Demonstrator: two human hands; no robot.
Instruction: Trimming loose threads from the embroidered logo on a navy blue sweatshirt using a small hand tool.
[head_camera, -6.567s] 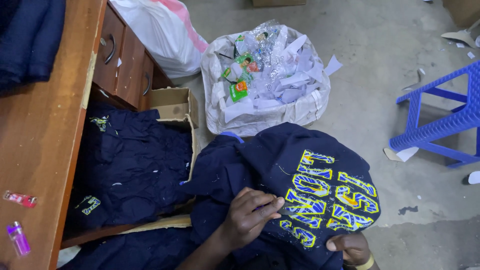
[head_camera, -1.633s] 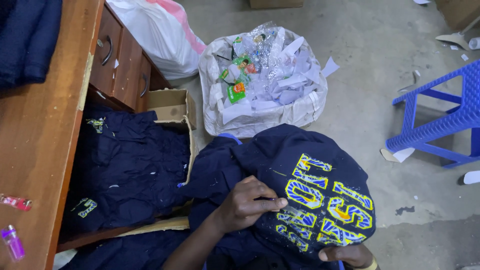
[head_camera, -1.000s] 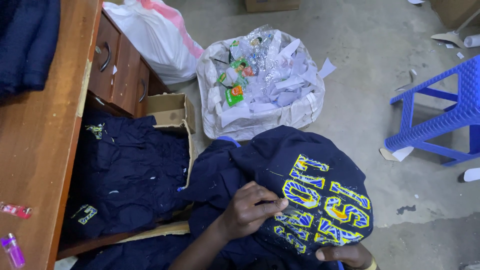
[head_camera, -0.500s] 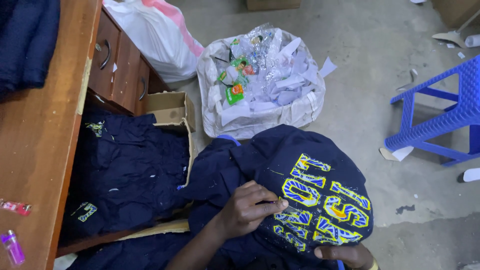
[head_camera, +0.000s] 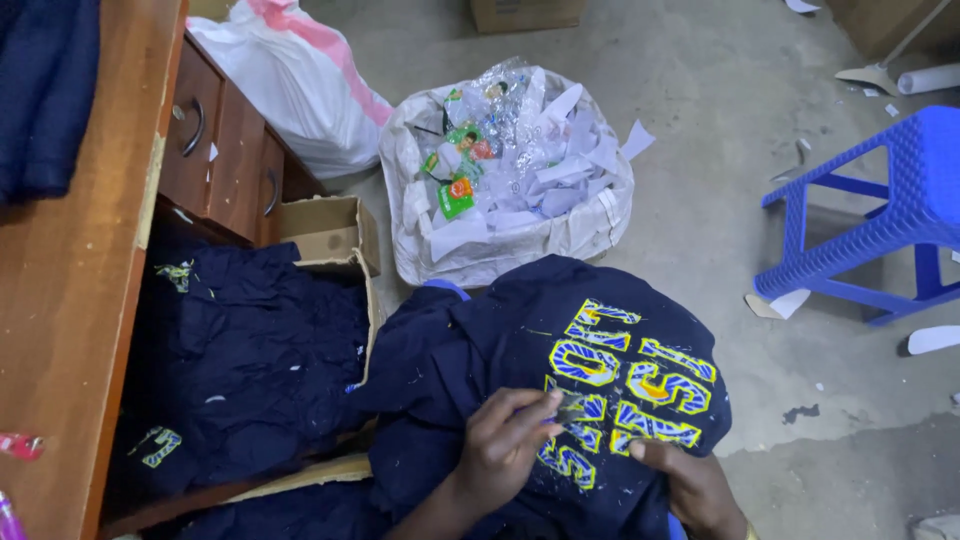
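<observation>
A navy garment (head_camera: 470, 350) with yellow-and-blue stitched letters (head_camera: 625, 385) lies bunched over my lap. My left hand (head_camera: 505, 445) rests on it, with thumb and fingertips pinched on a small pale bit at the edge of the lettering. My right hand (head_camera: 690, 485) sits at the garment's lower right, below the letters, and holds the cloth down. Its fingers are partly cut off by the bottom of the view.
A cardboard box (head_camera: 335, 235) on my left holds more navy garments (head_camera: 250, 360). Beside it stands a wooden desk (head_camera: 70, 300) with drawers (head_camera: 225, 150). Ahead sits a white sack of paper scraps (head_camera: 510, 170); a white-and-pink bag (head_camera: 295, 80) lies behind. A blue plastic stool (head_camera: 880, 215) stands at right.
My left hand has stayed on the lettering, its fingers working in small moves at the same spot. The right hand has kept its place on the cloth. The view has shifted slightly.
</observation>
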